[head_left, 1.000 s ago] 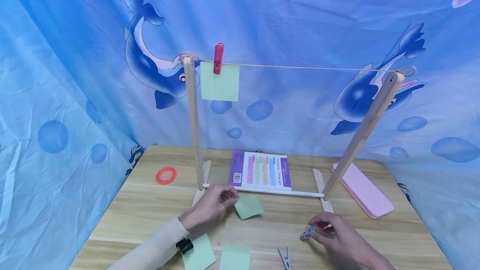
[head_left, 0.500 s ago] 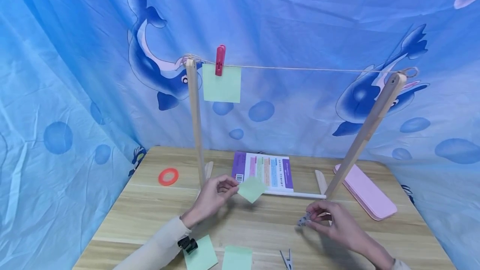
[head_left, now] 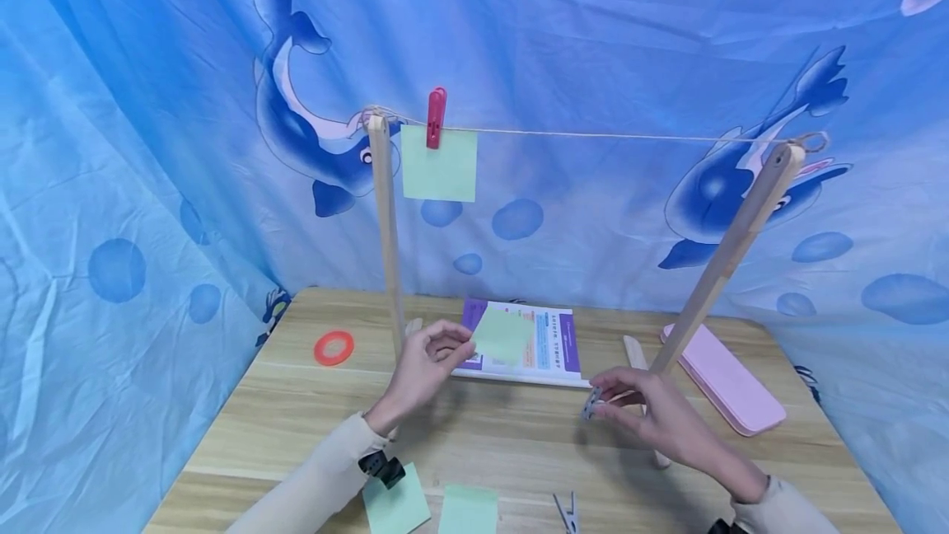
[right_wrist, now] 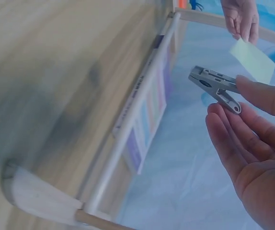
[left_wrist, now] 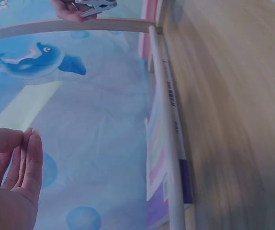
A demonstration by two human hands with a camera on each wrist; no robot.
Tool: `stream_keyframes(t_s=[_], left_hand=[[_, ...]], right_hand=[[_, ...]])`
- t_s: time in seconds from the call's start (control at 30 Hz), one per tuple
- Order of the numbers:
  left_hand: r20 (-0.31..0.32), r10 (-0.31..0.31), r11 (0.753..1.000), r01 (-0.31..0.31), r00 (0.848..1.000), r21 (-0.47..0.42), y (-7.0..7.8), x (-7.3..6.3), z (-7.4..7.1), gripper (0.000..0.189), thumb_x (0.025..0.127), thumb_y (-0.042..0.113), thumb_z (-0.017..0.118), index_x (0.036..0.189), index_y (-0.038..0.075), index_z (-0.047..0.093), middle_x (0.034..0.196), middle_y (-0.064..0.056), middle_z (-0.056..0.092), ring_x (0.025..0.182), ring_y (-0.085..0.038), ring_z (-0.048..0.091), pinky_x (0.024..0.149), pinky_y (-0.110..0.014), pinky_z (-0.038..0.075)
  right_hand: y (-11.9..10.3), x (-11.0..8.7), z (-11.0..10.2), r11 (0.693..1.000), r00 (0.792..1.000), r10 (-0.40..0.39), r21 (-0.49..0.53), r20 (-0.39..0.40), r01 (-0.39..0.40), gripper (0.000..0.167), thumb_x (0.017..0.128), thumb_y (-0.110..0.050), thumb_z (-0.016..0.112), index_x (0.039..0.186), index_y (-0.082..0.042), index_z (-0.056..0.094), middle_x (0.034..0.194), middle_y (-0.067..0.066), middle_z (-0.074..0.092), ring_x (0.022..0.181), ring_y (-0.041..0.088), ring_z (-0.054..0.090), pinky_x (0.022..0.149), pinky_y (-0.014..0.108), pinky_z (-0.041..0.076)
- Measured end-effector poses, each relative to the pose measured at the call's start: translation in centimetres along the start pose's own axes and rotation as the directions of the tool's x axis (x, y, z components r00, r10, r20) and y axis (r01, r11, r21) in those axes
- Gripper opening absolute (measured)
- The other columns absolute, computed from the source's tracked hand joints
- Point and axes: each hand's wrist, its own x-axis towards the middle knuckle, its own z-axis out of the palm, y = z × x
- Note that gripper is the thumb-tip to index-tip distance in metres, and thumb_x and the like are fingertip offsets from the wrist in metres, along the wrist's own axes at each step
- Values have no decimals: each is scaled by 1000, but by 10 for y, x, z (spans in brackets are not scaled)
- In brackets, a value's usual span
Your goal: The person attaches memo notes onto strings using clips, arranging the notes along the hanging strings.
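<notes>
Between thumb and fingers my left hand (head_left: 430, 363) pinches a pale green sticky note (head_left: 506, 334) by its edge, raised in front of the book. My right hand (head_left: 656, 414) holds a grey clothespin (head_left: 591, 403) above the table; in the right wrist view the clothespin (right_wrist: 216, 86) sits between thumb and fingertips, its legs spread. Above both hands a string (head_left: 593, 135) runs between two wooden posts. A red clothespin (head_left: 436, 118) fixes another green note (head_left: 439, 171) to the string near the left post (head_left: 385, 229).
Two green notes, one partly under the left wrist (head_left: 396, 501) and one beside it (head_left: 469, 511), lie at the front, near another grey clothespin (head_left: 568, 513). A purple-edged book (head_left: 569, 340), red tape ring (head_left: 334, 348) and pink case (head_left: 726, 381) lie farther back. The right post (head_left: 730, 254) leans outward.
My left hand has lifted the sticky note off the table, upward and away from me. My right hand has risen and moved slightly left with the grey clothespin.
</notes>
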Motion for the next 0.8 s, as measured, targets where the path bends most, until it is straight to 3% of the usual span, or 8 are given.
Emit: stream_keyframes(t_s=[0.27, 0.47, 0.67, 0.8], left_hand=[[-60, 66, 996, -69, 996, -53, 9, 10, 4, 20, 96, 6, 75, 112, -3, 69, 110, -24, 70, 93, -8, 73, 86, -23, 64], [-105, 97, 989, -108, 990, -104, 16, 14, 9, 22, 96, 4, 74, 113, -8, 67, 109, -25, 70, 92, -8, 74, 88, -23, 64], [-132, 163, 976, -179, 978, -123, 28, 23, 11, 24, 95, 0, 73, 115, -11, 65, 109, -32, 69, 90, -7, 73, 86, -23, 64], [-170, 194, 967, -217, 966, -131, 37, 31, 11, 24, 94, -2, 72, 115, -12, 65, 109, -31, 69, 89, -7, 73, 85, -22, 64]], right_hand=[[-15, 24, -14, 995, 999, -37, -90, -34, 34, 20, 92, -15, 80, 111, -14, 76, 100, -7, 79, 90, 3, 75, 81, 25, 66], [-29, 46, -27, 986, 993, -117, -126, -35, 112, 19, 94, -14, 78, 113, -16, 78, 106, -2, 81, 91, 7, 77, 83, 26, 66], [-50, 66, -42, 969, 974, -202, -164, -102, 184, 19, 95, -10, 77, 114, -12, 77, 97, -3, 81, 85, 9, 77, 77, 30, 66], [-66, 83, -52, 951, 955, -258, -213, -148, 224, 21, 94, -6, 76, 114, -11, 76, 97, -4, 80, 86, 9, 76, 82, 35, 66]])
